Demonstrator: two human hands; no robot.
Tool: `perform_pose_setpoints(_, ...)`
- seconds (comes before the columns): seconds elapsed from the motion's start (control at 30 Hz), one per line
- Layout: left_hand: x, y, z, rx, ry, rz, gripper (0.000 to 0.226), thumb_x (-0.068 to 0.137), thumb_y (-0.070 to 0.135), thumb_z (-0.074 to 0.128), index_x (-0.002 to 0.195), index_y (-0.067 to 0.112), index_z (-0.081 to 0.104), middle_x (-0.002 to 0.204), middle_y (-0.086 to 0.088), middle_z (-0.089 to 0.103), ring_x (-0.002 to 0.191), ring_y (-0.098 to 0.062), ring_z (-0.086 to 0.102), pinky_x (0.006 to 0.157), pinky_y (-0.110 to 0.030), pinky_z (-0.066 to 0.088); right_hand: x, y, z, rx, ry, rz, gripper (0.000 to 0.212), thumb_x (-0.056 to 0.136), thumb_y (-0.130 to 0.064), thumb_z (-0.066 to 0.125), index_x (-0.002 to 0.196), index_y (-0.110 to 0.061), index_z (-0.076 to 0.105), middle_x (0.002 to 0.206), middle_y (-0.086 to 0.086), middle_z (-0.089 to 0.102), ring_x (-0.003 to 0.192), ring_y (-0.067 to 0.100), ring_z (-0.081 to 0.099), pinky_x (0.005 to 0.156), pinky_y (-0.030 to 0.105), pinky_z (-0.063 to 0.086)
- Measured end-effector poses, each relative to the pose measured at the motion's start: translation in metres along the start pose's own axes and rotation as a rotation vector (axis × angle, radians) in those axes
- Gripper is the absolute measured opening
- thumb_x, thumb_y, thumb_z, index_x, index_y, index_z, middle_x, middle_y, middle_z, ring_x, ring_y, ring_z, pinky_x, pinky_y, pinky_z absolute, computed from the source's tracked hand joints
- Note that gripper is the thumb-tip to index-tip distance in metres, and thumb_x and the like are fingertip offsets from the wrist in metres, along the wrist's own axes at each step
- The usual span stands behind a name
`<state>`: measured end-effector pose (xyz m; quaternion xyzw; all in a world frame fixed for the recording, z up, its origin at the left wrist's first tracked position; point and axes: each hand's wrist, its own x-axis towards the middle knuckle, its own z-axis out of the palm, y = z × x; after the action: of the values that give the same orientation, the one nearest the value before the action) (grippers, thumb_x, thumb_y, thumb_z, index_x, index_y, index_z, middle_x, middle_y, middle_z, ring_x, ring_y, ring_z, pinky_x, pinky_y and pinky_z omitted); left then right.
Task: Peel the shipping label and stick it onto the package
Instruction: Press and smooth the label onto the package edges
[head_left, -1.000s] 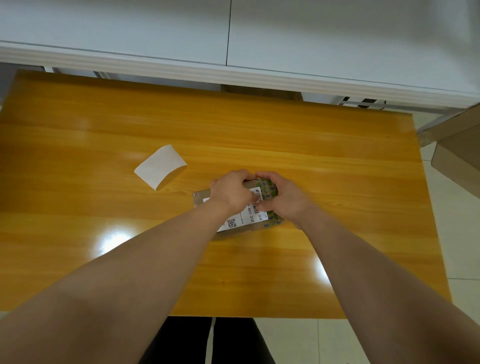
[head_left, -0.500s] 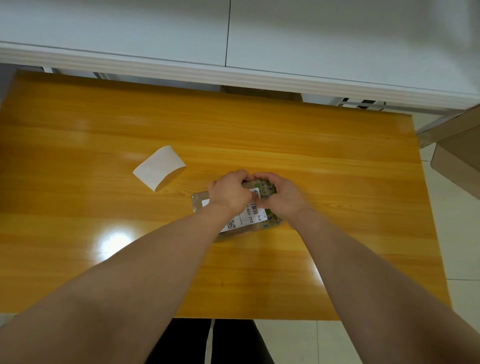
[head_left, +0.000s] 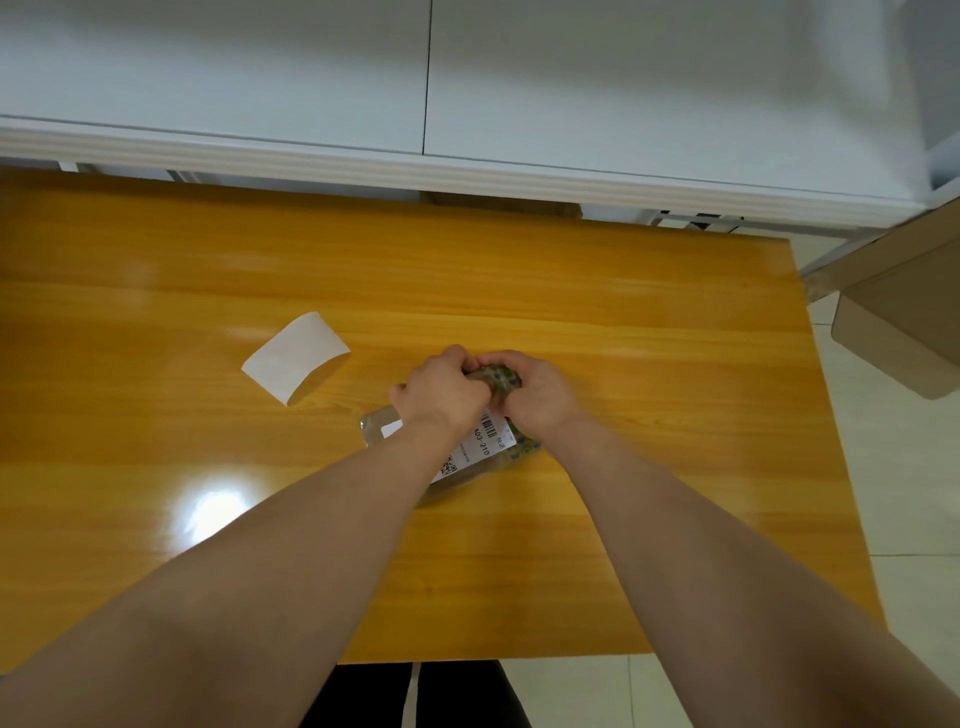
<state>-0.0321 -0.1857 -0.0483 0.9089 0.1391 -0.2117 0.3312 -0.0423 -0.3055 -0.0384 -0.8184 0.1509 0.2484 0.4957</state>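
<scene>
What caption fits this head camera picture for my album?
The left hand and right hand grip a package bearing its shipping label on a table, near white paper.

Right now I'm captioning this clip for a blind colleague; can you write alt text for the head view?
The left hand and right hand grip the far end of a clear-wrapped package on an orange wooden table, a white shipping label with barcode and QR code stuck on its top. A curled white backing paper lies apart to its left.
</scene>
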Motion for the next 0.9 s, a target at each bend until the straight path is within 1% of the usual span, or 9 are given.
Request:
perform_pose_setpoints(0.2, 0.006, 0.009, -0.007, -0.145, 0.000, -0.194, 0.021, 0.076, 0.022, 0.046, 0.093, 0.031, 0.054, 0.098, -0.003, 0.068, 0.101, -0.029, 0.060, 0.095, -0.041, 0.030, 0.012, -0.016, 0.001, -0.228, -0.038, -0.089, 0.058, 0.094, 0.003, 0.052, 0.145, -0.026, 0.048, 0.156, 0.006, 0.038, 0.135, 0.029, 0.045, 0.095, 0.027, 0.044)
perform_pose_setpoints(0.27, 0.008, 0.010, -0.009, -0.256, -0.003, -0.254, 0.018, 0.078, 0.021, 0.043, 0.091, 0.030, 0.052, 0.092, -0.003, 0.066, 0.097, -0.031, 0.061, 0.100, -0.048, 0.037, 0.014, -0.024, -0.001, -0.349, -0.045, -0.064, 0.072, 0.094, 0.000, 0.052, 0.154, -0.032, 0.028, 0.155, 0.006, 0.038, 0.132, 0.030, 0.047, 0.095, 0.029, 0.045)
perform_pose_setpoints(0.33, 0.010, 0.009, -0.010, -0.349, 0.023, -0.308, 0.014, 0.082, 0.021, 0.044, 0.093, 0.028, 0.052, 0.089, -0.004, 0.065, 0.094, -0.033, 0.063, 0.095, -0.053, 0.047, 0.015, -0.029, -0.002, -0.428, -0.018, 0.029, 0.082, 0.092, -0.013, 0.061, 0.156, -0.032, 0.014, 0.154, 0.011, 0.036, 0.132, 0.034, 0.046, 0.102, 0.043, 0.045)
perform_pose_setpoints(0.43, 0.011, 0.004, -0.017, -0.471, 0.030, -0.369, 0.021, 0.087, 0.026, 0.059, 0.105, 0.016, 0.054, 0.101, -0.010, 0.068, 0.091, -0.033, 0.066, 0.085, -0.049, 0.056, 0.010, -0.035, -0.006, -0.457, 0.039, 0.250, 0.090, 0.084, -0.048, 0.070, 0.153, -0.028, 0.016, 0.145, 0.013, 0.041, 0.124, 0.036, 0.052, 0.094, 0.048, 0.052)
perform_pose_setpoints(0.5, 0.008, 0.000, -0.022, -0.516, -0.004, -0.373, 0.026, 0.088, 0.027, 0.066, 0.106, 0.013, 0.055, 0.099, -0.011, 0.068, 0.087, -0.031, 0.067, 0.080, -0.048, 0.058, 0.003, -0.036, -0.009, -0.521, 0.036, 0.332, 0.089, 0.080, -0.055, 0.070, 0.147, -0.021, 0.023, 0.129, 0.011, 0.054, 0.113, 0.031, 0.059, 0.085, 0.044, 0.057)
perform_pose_setpoints(0.6, -0.002, -0.006, -0.024, -0.603, -0.080, -0.412, 0.027, 0.089, 0.024, 0.069, 0.108, 0.011, 0.056, 0.093, -0.011, 0.071, 0.082, -0.030, 0.070, 0.076, -0.046, 0.060, -0.004, -0.036, -0.009, -0.515, 0.058, 0.309, 0.075, 0.086, -0.042, 0.070, 0.142, -0.013, 0.029, 0.104, 0.006, 0.060, 0.101, 0.027, 0.064, 0.078, 0.039, 0.059)
perform_pose_setpoints(0.73, -0.004, -0.013, -0.033, -0.637, -0.025, -0.416, 0.028, 0.094, 0.022, 0.063, 0.117, 0.009, 0.054, 0.088, -0.009, 0.065, 0.083, -0.029, 0.064, 0.074, -0.040, 0.055, -0.010, -0.041, -0.010, -0.362, 0.082, 0.152, 0.070, 0.090, -0.021, 0.068, 0.148, -0.017, 0.030, 0.122, 0.011, 0.063, 0.108, 0.028, 0.061, 0.085, 0.037, 0.055)
perform_pose_setpoints(0.83, -0.001, -0.018, -0.042, -0.585, -0.017, -0.407, 0.035, 0.097, 0.025, 0.058, 0.127, 0.007, 0.051, 0.101, -0.011, 0.062, 0.085, -0.027, 0.058, 0.071, -0.034, 0.051, -0.011, -0.042, -0.005, -0.278, 0.079, 0.094, 0.072, 0.088, -0.019, 0.071, 0.149, -0.017, 0.032, 0.127, 0.012, 0.062, 0.113, 0.029, 0.060, 0.086, 0.033, 0.052)
perform_pose_setpoints(0.9, -0.001, -0.021, -0.044, -0.581, -0.048, -0.392, 0.047, 0.095, 0.024, 0.062, 0.136, 0.010, 0.045, 0.112, -0.014, 0.064, 0.090, -0.029, 0.061, 0.082, -0.041, 0.055, -0.011, -0.040, 0.000, -0.243, 0.077, 0.089, 0.076, 0.087, -0.018, 0.073, 0.150, -0.016, 0.031, 0.131, 0.011, 0.060, 0.115, 0.029, 0.060, 0.087, 0.032, 0.051)
